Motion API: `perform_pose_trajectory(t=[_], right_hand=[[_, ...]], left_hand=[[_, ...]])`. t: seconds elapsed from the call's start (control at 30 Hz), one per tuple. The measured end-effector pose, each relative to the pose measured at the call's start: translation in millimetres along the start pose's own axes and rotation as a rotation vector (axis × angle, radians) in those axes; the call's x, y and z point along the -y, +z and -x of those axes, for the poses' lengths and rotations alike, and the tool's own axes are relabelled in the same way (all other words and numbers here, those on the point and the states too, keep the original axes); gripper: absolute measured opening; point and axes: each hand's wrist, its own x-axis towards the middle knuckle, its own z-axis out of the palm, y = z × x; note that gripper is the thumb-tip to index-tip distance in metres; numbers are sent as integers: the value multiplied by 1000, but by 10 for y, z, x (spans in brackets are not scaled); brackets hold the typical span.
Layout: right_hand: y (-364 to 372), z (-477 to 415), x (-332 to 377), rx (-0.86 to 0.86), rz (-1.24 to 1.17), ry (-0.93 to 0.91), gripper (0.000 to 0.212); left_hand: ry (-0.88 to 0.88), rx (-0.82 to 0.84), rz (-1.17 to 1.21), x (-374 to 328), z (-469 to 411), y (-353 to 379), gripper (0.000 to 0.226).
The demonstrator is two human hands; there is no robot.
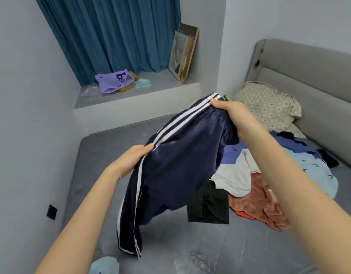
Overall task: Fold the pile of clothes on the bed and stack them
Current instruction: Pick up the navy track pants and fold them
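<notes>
Navy track pants (180, 155) with white side stripes are held up over the bed (170, 250), centre of frame, off the mattress. Long axis runs diagonally: waistband end points to the upper right, leg cuffs hang toward the lower left, near the bottom edge. The stripes follow the same diagonal along the upper-left edge of the fabric, then drop straight down.

Right hand (228, 113) grips the waistband end, fingers curled round bunched fabric. Left hand (135, 159) pinches the striped seam partway down the leg, thumb on top. The hands are well apart, with the cloth sagging between them.

Pile of clothes (269, 175) lies unfolded at the right of frame, partly behind the right forearm: blue, white, light blue and salmon pieces. A black garment (210, 204) is at its left edge, just beside the pants; whether the two touch is unclear.

Patterned pillow (269, 107) sits against the grey headboard (309, 76), upper right. Teal curtain (111, 36) hangs at upper left, with a purple bag (113, 81) and leaning picture frames (184, 54) on the ledge below it.
</notes>
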Motion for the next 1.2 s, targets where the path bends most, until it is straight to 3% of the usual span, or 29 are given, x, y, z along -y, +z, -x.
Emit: perform_pose_trajectory(t=[0.1, 0.2, 0.43, 0.6, 0.7, 0.9, 1.07, 1.2], right_hand=[[-351, -133, -337, -64, 140, 18, 27], [-764, -324, -667, -139, 223, 76, 32], [-1570, -949, -1618, -176, 527, 89, 51], [-2124, -1602, -2511, -262, 689, 131, 46], [-2477, -1976, -3058, -309, 755, 145, 45], [-3014, -2605, -4000, -349, 785, 221, 41], [-3225, -3010, -4372, -437, 843, 248, 37], [-3304, -3248, -4463, -493, 994, 281, 41]], left_hand=[[-56, 29, -221, 250, -393, 484, 36], [-90, 101, -222, 458, -768, 1003, 34], [-97, 43, -306, 1211, -1872, 1942, 37], [-167, -62, -164, 1858, -2658, 2522, 23], [-160, -154, -117, 2228, -3114, 2817, 28], [-165, -244, -180, 2756, -3903, 3268, 35], [-118, -357, -229, 3102, -4175, 3367, 18], [-95, -389, -316, 3349, -3967, 3261, 35]])
